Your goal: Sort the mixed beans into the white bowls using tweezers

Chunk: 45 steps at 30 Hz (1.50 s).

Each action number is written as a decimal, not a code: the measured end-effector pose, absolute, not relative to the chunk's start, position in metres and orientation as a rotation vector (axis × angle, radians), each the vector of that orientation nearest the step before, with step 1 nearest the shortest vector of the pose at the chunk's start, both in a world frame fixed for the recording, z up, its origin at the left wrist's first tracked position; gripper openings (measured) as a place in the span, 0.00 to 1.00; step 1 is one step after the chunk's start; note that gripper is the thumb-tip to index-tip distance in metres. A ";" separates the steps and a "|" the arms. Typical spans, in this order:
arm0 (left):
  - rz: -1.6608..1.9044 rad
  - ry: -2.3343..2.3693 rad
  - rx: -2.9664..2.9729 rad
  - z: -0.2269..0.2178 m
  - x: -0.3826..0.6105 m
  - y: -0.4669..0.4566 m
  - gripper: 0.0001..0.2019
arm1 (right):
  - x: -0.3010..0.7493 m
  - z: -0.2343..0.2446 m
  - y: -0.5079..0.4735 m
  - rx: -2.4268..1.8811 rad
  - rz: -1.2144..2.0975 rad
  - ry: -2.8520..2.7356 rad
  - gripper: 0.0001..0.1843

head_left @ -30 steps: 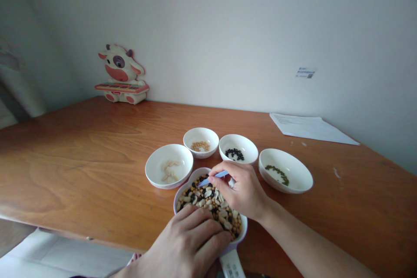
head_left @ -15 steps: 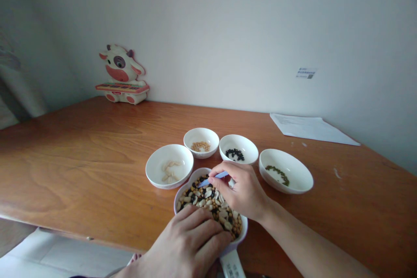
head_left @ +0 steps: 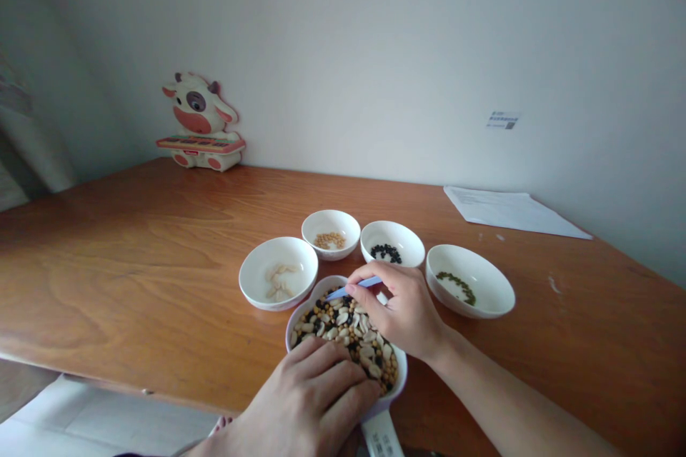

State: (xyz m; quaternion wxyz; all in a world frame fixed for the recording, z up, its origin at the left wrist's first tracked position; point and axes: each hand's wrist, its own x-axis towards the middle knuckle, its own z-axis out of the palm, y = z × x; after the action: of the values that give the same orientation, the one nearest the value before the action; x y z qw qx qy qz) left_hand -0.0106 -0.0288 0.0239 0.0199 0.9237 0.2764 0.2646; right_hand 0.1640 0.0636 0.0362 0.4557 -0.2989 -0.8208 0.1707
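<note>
hands apart | my right hand (head_left: 401, 310) pinches blue plastic tweezers (head_left: 356, 287) | my left hand (head_left: 308, 400) lies over bowl (head_left: 316, 288) | mixed beans (head_left: 340, 328) small, light, slippery: take singly with tips

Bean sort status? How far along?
Early on. Done: small portions of pale seeds, yellow beans, black beans and green beans sit in separate white bowls. In hand: the right hand pinches blue tweezers over the mix. Left: the lilac-rimmed dish is heaped with mixed beans, the left hand over it.

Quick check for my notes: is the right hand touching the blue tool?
Touching: the head view shows the blue tool pinched in the right hand.
</note>
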 end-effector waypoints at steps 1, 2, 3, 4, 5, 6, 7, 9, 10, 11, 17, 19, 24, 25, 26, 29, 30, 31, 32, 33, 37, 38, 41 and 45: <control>0.817 0.862 2.864 0.024 -0.011 -0.029 0.10 | 0.164 0.036 0.064 -0.748 0.419 -2.011 0.04; 0.814 0.869 2.862 0.024 -0.011 -0.030 0.11 | 0.165 0.036 0.065 -0.762 0.420 -1.993 0.04; 0.804 0.872 2.858 0.024 -0.011 -0.030 0.10 | 0.166 0.036 0.066 -0.777 0.427 -1.964 0.03; 0.788 0.870 2.852 0.024 -0.012 -0.030 0.10 | 0.167 0.036 0.068 -0.797 0.443 -1.922 0.03; 0.769 0.867 2.848 0.023 -0.012 -0.030 0.10 | 0.169 0.035 0.070 -0.820 0.465 -1.867 0.02; 0.750 0.867 2.844 0.023 -0.012 -0.030 0.10 | 0.170 0.034 0.072 -0.843 0.487 -1.801 0.02; 0.743 0.870 2.840 0.022 -0.012 -0.030 0.10 | 0.171 0.033 0.076 -0.863 0.504 -1.732 0.03; 0.747 0.869 2.841 0.021 -0.012 -0.029 0.11 | 0.174 0.031 0.083 -0.895 0.501 -1.614 0.04; 0.754 0.869 2.841 0.020 -0.012 -0.028 0.11 | 0.175 0.030 0.086 -0.907 0.483 -1.579 0.05; 0.762 0.862 2.842 0.020 -0.012 -0.028 0.10 | 0.176 0.029 0.090 -0.920 0.459 -1.557 0.05; 0.787 0.860 2.827 0.021 -0.010 -0.028 0.10 | 0.173 0.025 0.100 -0.990 0.321 -1.580 0.06; 0.807 0.846 2.836 0.022 -0.009 -0.029 0.11 | 0.171 0.023 0.101 -1.006 0.308 -1.613 0.06; 0.799 0.863 2.838 0.023 -0.009 -0.029 0.11 | 0.169 0.022 0.104 -1.033 0.285 -1.679 0.05; 0.799 0.859 2.839 0.022 -0.009 -0.029 0.11 | 0.170 0.022 0.104 -1.029 0.284 -1.681 0.05; 0.803 0.853 2.842 0.022 -0.009 -0.029 0.11 | 0.171 0.022 0.104 -1.019 0.284 -1.678 0.05; 0.801 0.843 2.836 0.021 -0.008 -0.030 0.11 | 0.173 0.024 0.102 -0.983 0.283 -1.665 0.05; 0.801 0.848 2.832 0.022 -0.008 -0.030 0.11 | 0.174 0.024 0.102 -0.975 0.283 -1.662 0.05; 0.802 0.857 2.826 0.022 -0.008 -0.031 0.12 | 0.174 0.025 0.101 -0.965 0.281 -1.661 0.05; 0.805 0.865 2.820 0.022 -0.008 -0.031 0.12 | 0.175 0.025 0.100 -0.955 0.282 -1.661 0.05; 0.812 0.867 2.819 0.023 -0.007 -0.031 0.12 | 0.176 0.026 0.099 -0.940 0.288 -1.664 0.05; 0.838 0.867 2.838 0.024 -0.006 -0.030 0.12 | 0.180 0.028 0.093 -0.850 0.355 -1.730 0.04; 0.839 0.865 2.843 0.023 -0.006 -0.029 0.11 | 0.181 0.030 0.090 -0.831 0.378 -1.770 0.03; 0.838 0.852 2.861 0.023 -0.005 -0.027 0.12 | 0.181 0.034 0.083 -0.766 0.437 -1.921 0.03; 0.818 0.843 2.878 0.023 -0.005 -0.026 0.12 | 0.177 0.037 0.077 -0.632 0.439 -2.077 0.05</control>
State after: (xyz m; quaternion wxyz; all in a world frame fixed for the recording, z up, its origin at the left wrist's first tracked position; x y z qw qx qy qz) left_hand -0.0048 -0.0260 0.0228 0.0167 0.9257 0.2711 0.2632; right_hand 0.1771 0.0766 0.0370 0.4469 -0.2554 -0.8388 0.1773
